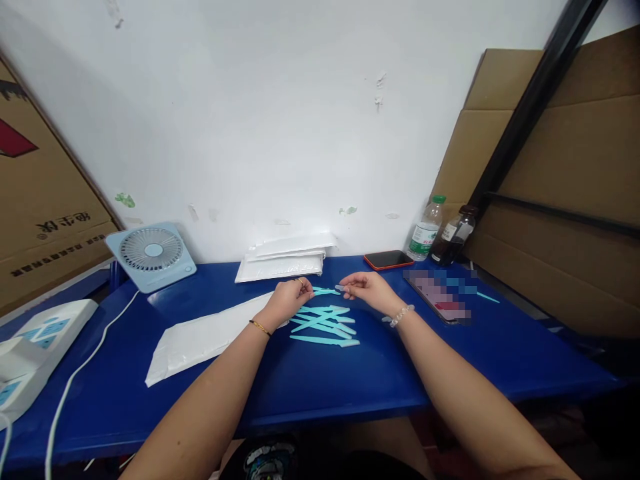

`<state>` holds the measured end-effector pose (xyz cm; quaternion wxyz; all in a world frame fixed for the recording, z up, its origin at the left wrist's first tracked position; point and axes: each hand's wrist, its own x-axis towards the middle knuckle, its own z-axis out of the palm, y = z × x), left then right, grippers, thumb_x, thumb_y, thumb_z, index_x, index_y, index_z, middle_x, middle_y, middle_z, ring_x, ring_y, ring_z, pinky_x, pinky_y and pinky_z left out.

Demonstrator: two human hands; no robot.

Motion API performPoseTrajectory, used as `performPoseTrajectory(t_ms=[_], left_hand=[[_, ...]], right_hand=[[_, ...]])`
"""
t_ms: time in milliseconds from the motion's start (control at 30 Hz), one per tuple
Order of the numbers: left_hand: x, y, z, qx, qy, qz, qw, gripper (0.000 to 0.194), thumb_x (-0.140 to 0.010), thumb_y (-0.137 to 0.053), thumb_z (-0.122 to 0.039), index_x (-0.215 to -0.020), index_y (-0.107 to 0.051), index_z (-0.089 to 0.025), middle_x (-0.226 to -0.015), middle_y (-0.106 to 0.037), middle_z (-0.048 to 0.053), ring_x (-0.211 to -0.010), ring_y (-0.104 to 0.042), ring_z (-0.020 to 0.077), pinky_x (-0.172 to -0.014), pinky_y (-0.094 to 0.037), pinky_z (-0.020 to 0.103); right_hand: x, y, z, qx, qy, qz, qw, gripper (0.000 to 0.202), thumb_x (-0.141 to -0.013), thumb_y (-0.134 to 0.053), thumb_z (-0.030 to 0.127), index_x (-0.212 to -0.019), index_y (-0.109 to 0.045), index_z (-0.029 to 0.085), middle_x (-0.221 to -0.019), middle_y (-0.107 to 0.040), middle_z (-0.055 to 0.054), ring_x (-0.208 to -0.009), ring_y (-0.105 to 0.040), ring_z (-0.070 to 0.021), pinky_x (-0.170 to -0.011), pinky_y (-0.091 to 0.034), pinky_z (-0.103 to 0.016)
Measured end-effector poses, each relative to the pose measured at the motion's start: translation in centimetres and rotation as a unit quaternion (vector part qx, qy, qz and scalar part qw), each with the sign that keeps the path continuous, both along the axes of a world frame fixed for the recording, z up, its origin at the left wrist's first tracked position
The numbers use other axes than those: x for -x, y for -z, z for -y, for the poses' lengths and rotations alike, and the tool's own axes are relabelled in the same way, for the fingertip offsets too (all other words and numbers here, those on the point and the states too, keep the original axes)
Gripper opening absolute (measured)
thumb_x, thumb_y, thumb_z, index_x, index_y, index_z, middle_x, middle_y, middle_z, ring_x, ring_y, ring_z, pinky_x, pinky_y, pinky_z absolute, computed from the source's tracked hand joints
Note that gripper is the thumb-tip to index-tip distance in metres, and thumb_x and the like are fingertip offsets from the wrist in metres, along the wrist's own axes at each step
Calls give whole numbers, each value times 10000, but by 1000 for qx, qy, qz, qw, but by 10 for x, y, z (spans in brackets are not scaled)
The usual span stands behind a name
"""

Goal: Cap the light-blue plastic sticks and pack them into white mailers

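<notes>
My left hand (pixel 289 298) and my right hand (pixel 367 289) are raised just above a blue table (pixel 320 380), holding one light-blue stick (pixel 326 291) between them, one hand at each end. My right fingertips pinch its pale capped tip. Below the hands lies a loose pile of several similar light-blue sticks (pixel 324 325) with pale tips. A white padded envelope (pixel 205 337) lies flat under my left wrist.
A stack of white padded envelopes (pixel 285 257) sits by the wall. A small blue fan (pixel 151 255) and a white device (pixel 35 350) with a cord are at left. A phone (pixel 389 259), two bottles (pixel 425 230) and cardboard stand at right.
</notes>
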<state>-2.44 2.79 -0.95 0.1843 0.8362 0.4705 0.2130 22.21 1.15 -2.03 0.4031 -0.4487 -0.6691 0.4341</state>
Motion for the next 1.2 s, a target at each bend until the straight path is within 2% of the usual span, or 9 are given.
performPoseTrajectory(t_ms=[200, 467, 600, 633, 700, 800, 867, 1100, 1200], left_hand=[[-3, 1, 1, 7, -4, 5, 1000, 247, -817, -498, -425, -841, -609, -205, -689, -624, -3, -625, -551, 151, -572, -365, 241], [-12, 4, 5, -8, 37, 1, 999, 244, -838, -491, -413, -875, -621, -211, -747, -646, -4, -674, -571, 150, -627, -398, 248], [-10, 9, -2, -53, 10, -20, 998, 311, -869, -462, -398, -1090, -596, -225, -1046, -657, 40, -978, -574, 203, -831, -412, 304], [-9, 11, -4, -66, -7, -39, 997, 325, -871, -463, -379, -1134, -581, -229, -1121, -634, 51, -1057, -542, 223, -874, -397, 329], [-5, 15, -9, -73, -32, -78, 994, 329, -866, -468, -338, -1158, -577, -232, -1194, -598, 63, -1141, -485, 252, -911, -379, 366], [-2, 19, -15, -61, -46, -104, 992, 270, -849, -483, -309, -1070, -618, -235, -1132, -617, 60, -1116, -489, 253, -893, -388, 372], [-2, 20, -16, -54, -55, -105, 992, 208, -832, -499, -310, -967, -638, -234, -1035, -639, 51, -1062, -514, 243, -863, -399, 360], [-4, 16, -16, -37, -76, -102, 991, 128, -805, -528, -298, -790, -629, -220, -895, -663, 36, -953, -563, 227, -786, -404, 315], [-2, 12, -13, -27, -66, -67, 995, 145, -826, -495, -308, -808, -609, -220, -839, -669, 16, -866, -594, 201, -734, -401, 285]], right_hand=[[7, 0, 2, 19, -4, -11, 1000, 378, -695, -707, 408, -931, -665, 115, -686, -694, -55, -657, -653, -147, -662, -528, -287], [18, -3, 7, 14, -31, 29, 999, 311, -733, -656, 362, -946, -670, 135, -709, -699, -60, -669, -655, -158, -668, -524, -293], [-17, -17, 9, -98, 54, 175, 978, 270, -692, -682, 337, -911, -696, 181, -878, -692, -66, -742, -629, -169, -685, -495, -283], [-30, -21, 10, -103, 65, 218, 968, 229, -685, -683, 331, -860, -704, 186, -885, -687, -60, -724, -618, -166, -666, -485, -276], [-54, -27, 14, -45, 36, 289, 956, 194, -635, -711, 302, -796, -710, 193, -810, -681, -36, -674, -602, -161, -609, -464, -255], [-72, -30, 18, 77, -8, 376, 923, 168, -546, -758, 244, -697, -706, 191, -673, -660, -16, -618, -584, -165, -546, -422, -240], [-68, -29, 19, 105, -19, 399, 911, 108, -567, -745, 244, -643, -695, 186, -616, -647, -16, -593, -568, -163, -530, -398, -240], [-37, -22, 16, 26, -57, 413, 908, 71, -697, -644, 242, -720, -665, 179, -775, -677, -38, -676, -588, -158, -566, -402, -223], [-34, -18, 14, 1, -32, 401, 916, 68, -739, -605, 236, -729, -628, 173, -762, -667, -42, -656, -585, -150, -563, -403, -222]])
